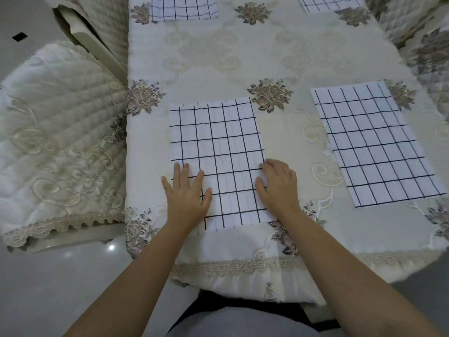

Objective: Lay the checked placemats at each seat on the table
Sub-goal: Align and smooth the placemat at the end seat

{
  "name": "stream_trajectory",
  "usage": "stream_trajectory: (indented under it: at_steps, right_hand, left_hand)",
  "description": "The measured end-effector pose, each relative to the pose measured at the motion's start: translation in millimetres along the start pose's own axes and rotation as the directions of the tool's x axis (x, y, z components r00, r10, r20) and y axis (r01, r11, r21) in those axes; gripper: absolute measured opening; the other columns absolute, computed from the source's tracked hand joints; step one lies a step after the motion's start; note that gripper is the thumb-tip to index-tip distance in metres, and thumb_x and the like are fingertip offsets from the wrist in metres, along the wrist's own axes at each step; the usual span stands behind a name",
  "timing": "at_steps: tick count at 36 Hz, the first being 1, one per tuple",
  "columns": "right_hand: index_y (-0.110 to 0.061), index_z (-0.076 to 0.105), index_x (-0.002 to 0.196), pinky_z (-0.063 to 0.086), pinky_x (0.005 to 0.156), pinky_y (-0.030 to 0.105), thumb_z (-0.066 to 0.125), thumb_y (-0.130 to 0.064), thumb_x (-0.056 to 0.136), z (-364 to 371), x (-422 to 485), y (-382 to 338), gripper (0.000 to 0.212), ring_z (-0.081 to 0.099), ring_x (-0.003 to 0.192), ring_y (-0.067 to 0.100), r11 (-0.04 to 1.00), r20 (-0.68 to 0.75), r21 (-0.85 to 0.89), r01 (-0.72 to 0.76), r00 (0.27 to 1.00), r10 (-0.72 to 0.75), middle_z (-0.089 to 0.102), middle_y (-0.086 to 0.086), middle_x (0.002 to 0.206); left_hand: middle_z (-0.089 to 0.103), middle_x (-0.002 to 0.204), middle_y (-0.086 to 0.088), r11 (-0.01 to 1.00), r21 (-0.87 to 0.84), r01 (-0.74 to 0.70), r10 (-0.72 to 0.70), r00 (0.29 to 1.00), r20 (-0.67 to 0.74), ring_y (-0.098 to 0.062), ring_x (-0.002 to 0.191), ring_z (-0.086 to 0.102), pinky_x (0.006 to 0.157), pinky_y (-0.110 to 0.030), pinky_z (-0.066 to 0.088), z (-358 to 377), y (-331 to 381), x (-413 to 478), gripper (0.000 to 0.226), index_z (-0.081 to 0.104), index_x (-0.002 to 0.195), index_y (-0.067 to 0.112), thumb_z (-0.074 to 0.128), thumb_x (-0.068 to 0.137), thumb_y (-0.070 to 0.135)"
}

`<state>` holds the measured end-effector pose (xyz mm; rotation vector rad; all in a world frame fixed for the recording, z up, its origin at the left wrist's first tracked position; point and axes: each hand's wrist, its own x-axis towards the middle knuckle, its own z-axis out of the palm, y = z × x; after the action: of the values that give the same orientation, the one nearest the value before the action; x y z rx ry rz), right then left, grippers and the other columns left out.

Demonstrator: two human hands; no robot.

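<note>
A white placemat with a dark grid (pixel 218 147) lies flat on the near left part of the table (pixel 286 57), which wears a cream floral cloth. My left hand (pixel 187 190) rests flat on the mat's near left corner, fingers spread. At the mat's right edge my right hand (pixel 279 186) presses down, its fingers slightly bent, gripping nothing. A second checked placemat (pixel 374 144) lies to the right. Two more sit at the far edge, one at the far left (pixel 182 7) and one at the far right (pixel 328 3), both cut off by the frame.
A chair with a quilted cream cover (pixel 58 147) stands close to the table's left side. Another covered chair (pixel 427 52) is at the right. The cloth's lace hem (pixel 243 266) hangs over the near edge, above my lap. Glossy grey floor lies at the lower left.
</note>
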<state>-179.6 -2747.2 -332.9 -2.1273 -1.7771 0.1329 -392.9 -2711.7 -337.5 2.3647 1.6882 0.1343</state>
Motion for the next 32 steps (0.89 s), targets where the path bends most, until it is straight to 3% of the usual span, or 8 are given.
stream_trajectory:
  at_steps: [3,6,11,13,18,23,28,32]
  right_hand:
    - [-0.006,0.065,0.101,0.032,0.084,0.032,0.041,-0.025,0.076,3.8,21.7,-20.1,0.038,0.057,0.104,0.027,0.999,-0.013,-0.002,0.054,0.998,-0.054,0.064,0.012,0.11]
    - [-0.004,0.062,0.112,0.044,0.093,0.044,0.036,-0.023,0.08,12.9,41.4,-45.3,0.045,0.057,0.114,0.033,0.991,0.111,-0.013,0.137,0.985,-0.134,0.06,0.016,0.122]
    - [-0.007,0.035,0.142,0.019,0.111,0.054,0.011,-0.032,0.088,31.4,66.2,-70.8,0.064,0.022,0.142,0.031,0.977,0.387,0.022,0.213,0.899,-0.205,0.028,0.009,0.152]
    - [-0.012,0.027,0.146,0.018,0.112,0.053,0.007,-0.036,0.088,34.2,65.7,-61.3,0.066,0.018,0.144,0.028,0.969,0.41,-0.025,0.248,0.886,-0.216,0.022,0.004,0.155]
    - [-0.017,0.019,0.148,0.013,0.114,0.049,0.011,-0.04,0.091,30.6,72.3,-21.6,0.063,0.012,0.145,0.023,0.988,0.356,-0.071,0.138,0.929,-0.104,0.014,-0.002,0.157]
    - [-0.017,0.006,0.15,0.007,0.116,0.048,0.0,-0.043,0.089,24.0,84.5,3.7,0.067,0.0,0.146,0.018,0.993,0.346,-0.096,0.065,0.938,-0.027,0.001,-0.004,0.158]
    - [-0.009,0.038,0.141,0.025,0.108,0.054,0.02,-0.034,0.09,23.5,87.1,0.3,0.059,0.031,0.139,0.026,0.998,0.217,-0.048,0.035,0.976,-0.024,0.034,0.007,0.15]
    - [-0.005,0.065,0.099,0.035,0.097,0.062,0.04,-0.024,0.08,23.1,110.5,-12.8,0.037,0.061,0.104,0.032,0.995,0.012,-0.093,0.037,0.999,-0.036,0.064,0.015,0.109]
  left_hand:
    - [0.054,0.128,-0.026,1.0,-0.02,-0.002,0.001,1.0,-0.032,-0.045,0.127,0.043,0.093,-0.069,0.031,-2.8,8.0,18.9,0.044,0.063,0.104,0.002,0.036,0.083,0.029]
    - [0.052,0.133,-0.023,0.999,-0.023,-0.031,0.031,1.0,-0.003,-0.04,0.127,0.045,0.094,-0.067,0.034,-7.2,16.5,39.8,0.049,0.059,0.116,-0.003,0.03,0.085,0.022]
    - [0.048,0.139,-0.017,0.997,-0.028,-0.075,0.078,0.992,0.102,-0.033,0.129,0.045,0.093,-0.064,0.039,-1.3,13.7,64.8,0.053,0.048,0.132,-0.001,0.028,0.09,0.024]
    - [0.047,0.141,-0.011,0.997,0.017,-0.073,0.07,0.991,0.111,-0.028,0.13,0.046,0.093,-0.062,0.04,1.3,9.4,64.8,0.053,0.047,0.135,0.005,0.029,0.091,0.029]
    - [0.007,0.158,0.002,0.998,0.015,0.061,-0.062,0.992,0.109,-0.018,0.146,0.006,0.112,-0.055,0.011,-1.9,-8.8,70.2,0.071,0.014,0.149,0.019,0.005,0.085,0.048]
    - [0.007,0.158,0.003,0.994,0.011,0.113,-0.114,0.99,0.089,-0.017,0.146,0.004,0.112,-0.055,0.01,-8.1,-26.8,79.9,0.072,0.015,0.149,0.02,0.002,0.085,0.05]
    - [0.041,0.146,-0.011,0.997,0.004,0.074,-0.074,0.997,0.004,-0.032,0.135,0.037,0.101,-0.06,0.03,-10.1,-31.0,86.8,0.058,0.046,0.136,0.009,0.026,0.089,0.038]
    - [0.06,0.118,-0.02,0.997,0.031,0.075,-0.07,0.989,-0.128,-0.04,0.116,0.054,0.094,-0.06,0.039,-14.7,-23.0,103.4,0.039,0.062,0.104,0.002,0.037,0.083,0.024]
